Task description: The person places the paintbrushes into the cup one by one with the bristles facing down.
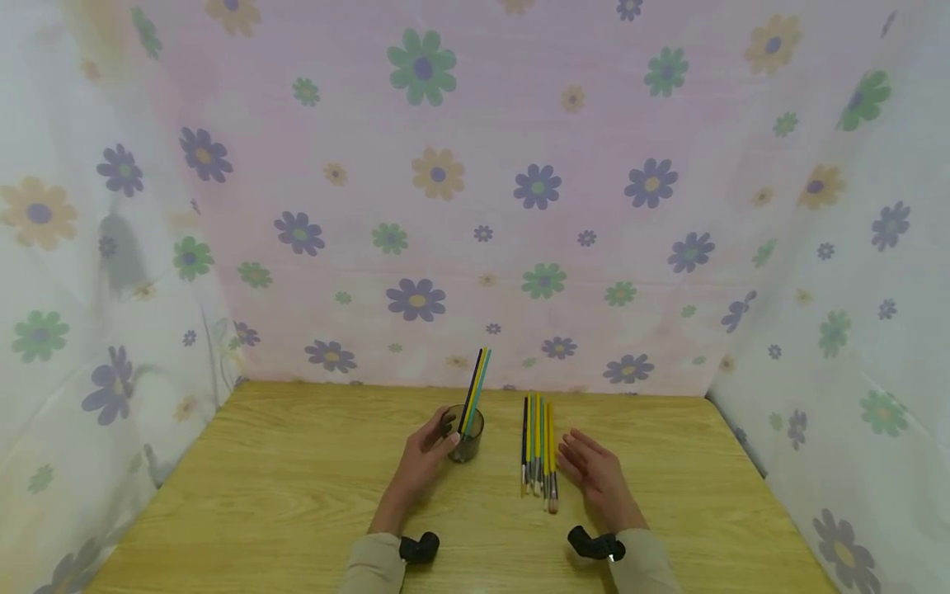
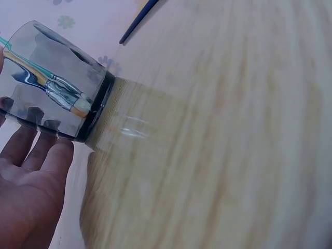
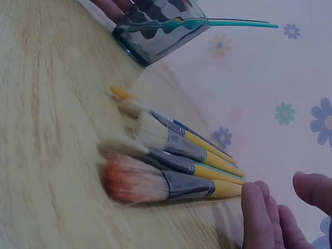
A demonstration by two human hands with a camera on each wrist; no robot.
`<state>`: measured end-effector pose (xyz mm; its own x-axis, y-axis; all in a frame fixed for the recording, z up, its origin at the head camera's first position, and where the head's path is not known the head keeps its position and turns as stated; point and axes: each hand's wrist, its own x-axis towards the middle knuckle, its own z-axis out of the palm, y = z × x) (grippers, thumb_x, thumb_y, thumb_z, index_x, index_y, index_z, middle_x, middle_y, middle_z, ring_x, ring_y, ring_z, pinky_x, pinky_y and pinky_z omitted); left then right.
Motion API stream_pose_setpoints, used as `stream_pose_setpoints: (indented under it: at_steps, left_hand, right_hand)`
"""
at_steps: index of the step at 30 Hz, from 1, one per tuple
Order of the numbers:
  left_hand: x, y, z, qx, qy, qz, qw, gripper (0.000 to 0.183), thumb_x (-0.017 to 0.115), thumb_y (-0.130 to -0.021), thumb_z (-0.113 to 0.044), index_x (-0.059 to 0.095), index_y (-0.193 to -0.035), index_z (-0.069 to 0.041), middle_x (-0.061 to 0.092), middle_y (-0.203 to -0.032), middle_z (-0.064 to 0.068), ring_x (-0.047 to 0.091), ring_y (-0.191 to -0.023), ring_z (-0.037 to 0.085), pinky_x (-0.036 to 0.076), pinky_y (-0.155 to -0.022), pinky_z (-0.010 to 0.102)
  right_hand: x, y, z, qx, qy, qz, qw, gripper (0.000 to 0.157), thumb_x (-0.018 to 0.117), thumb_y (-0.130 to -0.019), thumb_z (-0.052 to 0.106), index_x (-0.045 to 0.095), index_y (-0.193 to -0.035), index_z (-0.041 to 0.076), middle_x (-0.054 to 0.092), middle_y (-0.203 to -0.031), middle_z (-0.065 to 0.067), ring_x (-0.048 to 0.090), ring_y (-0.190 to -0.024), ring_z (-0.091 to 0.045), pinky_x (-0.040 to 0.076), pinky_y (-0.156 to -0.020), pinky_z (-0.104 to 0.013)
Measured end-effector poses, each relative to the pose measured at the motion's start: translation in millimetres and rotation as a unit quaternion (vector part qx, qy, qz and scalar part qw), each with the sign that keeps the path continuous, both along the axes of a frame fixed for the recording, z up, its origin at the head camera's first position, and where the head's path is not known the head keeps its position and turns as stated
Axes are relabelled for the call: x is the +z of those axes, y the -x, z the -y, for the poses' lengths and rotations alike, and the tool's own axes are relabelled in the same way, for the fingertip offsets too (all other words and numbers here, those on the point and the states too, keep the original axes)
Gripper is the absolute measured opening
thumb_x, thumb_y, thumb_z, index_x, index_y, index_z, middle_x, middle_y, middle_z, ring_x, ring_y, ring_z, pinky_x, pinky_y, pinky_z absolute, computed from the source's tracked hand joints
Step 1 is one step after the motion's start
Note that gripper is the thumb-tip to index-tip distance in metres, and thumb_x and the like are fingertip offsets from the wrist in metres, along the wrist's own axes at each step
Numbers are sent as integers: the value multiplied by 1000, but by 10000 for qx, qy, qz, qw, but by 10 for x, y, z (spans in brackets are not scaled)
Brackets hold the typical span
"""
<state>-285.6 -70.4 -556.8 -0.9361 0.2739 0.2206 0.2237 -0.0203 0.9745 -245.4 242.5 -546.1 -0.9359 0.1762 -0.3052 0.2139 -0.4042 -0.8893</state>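
Observation:
My left hand (image 1: 420,464) holds a dark, see-through glass (image 1: 467,450) that stands on the table, fingers on one side and thumb toward the near side. Inside the glass, three paintbrushes (image 1: 477,384) lean with their bristles down; their handles are dark blue, yellow and teal. To the right lies a row of several paintbrushes (image 1: 538,437), handles pointing away from me. My right hand (image 1: 599,480) is beside this row with its fingers loosely extended, holding nothing. In the right wrist view its fingertips overlap the yellow handle of the brush with reddish bristles (image 3: 137,179).
The wood-grain table (image 1: 282,462) carries the glass and the brushes. Behind it hangs a pinkish flowered cloth (image 1: 475,214), and similar cloth walls stand at both sides. A dark handle end (image 2: 137,23) shows at the top of the left wrist view.

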Motion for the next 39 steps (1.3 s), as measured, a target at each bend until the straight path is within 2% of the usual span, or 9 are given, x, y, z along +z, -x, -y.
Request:
stream_pose_setpoints:
  at_steps: [7,15,17,20,22,27,33,39]
  left_hand:
    - [-11,-26,18,16,80,-18,10000,63,61,-103,-13,32,-158,0,42,-156,25,39,-145,43,41,-115,49]
    - [0,-38,8,78,-15,35,10000,62,62,-103,-12,35,-157,0,44,-155,25,40,-145,42,39,-116,48]
    - [1,-40,9,69,-27,-4,10000,62,62,-103,-12,35,-157,0,44,-155,25,40,-145,42,40,-116,46]
    - [1,-38,12,64,-44,-39,10000,61,62,-103,-12,36,-157,0,44,-155,25,40,-144,43,41,-115,45]
    - [-2,-34,12,67,-34,-74,9999,62,62,-103,-12,36,-157,1,43,-155,26,41,-144,43,41,-115,47]
    - [-16,-30,5,77,31,-29,10000,64,62,-103,-14,33,-157,1,44,-155,26,41,-144,43,40,-115,50]
    - [-33,-39,5,81,142,-79,9998,65,61,-103,-15,31,-158,1,43,-154,27,40,-144,44,39,-115,54]
    - [-36,-46,7,77,123,-49,9999,64,61,-103,-16,32,-159,-3,43,-155,26,40,-144,43,38,-116,55]
  right_hand:
    - [22,4,-20,108,-187,185,9996,52,59,-103,7,40,-148,-12,75,-104,-10,73,-92,-15,61,-85,-31]
    - [123,51,-35,405,-990,341,9937,52,63,-100,4,43,-144,-17,75,-103,-18,75,-86,-20,63,-79,-34]
    - [144,65,-37,522,-1389,338,9884,51,64,-100,4,45,-142,-18,73,-106,-23,75,-87,-21,63,-78,-35]
    - [166,85,-33,696,-2112,253,9746,49,66,-97,4,49,-137,-19,70,-111,-30,75,-87,-24,64,-75,-36]
    - [173,101,-19,731,-2544,212,9641,48,70,-94,4,53,-133,-19,69,-111,-31,75,-84,-24,64,-72,-36]
    - [168,137,39,659,-3252,204,9431,44,76,-86,1,61,-124,-16,68,-109,-29,71,-78,-20,63,-67,-35]
    - [158,144,76,550,-3649,181,9293,38,75,-84,0,64,-117,-15,65,-109,-28,69,-78,-21,62,-64,-34]
    - [131,141,71,516,-3816,197,9227,37,72,-83,2,66,-115,-13,66,-110,-26,67,-78,-21,60,-63,-32]
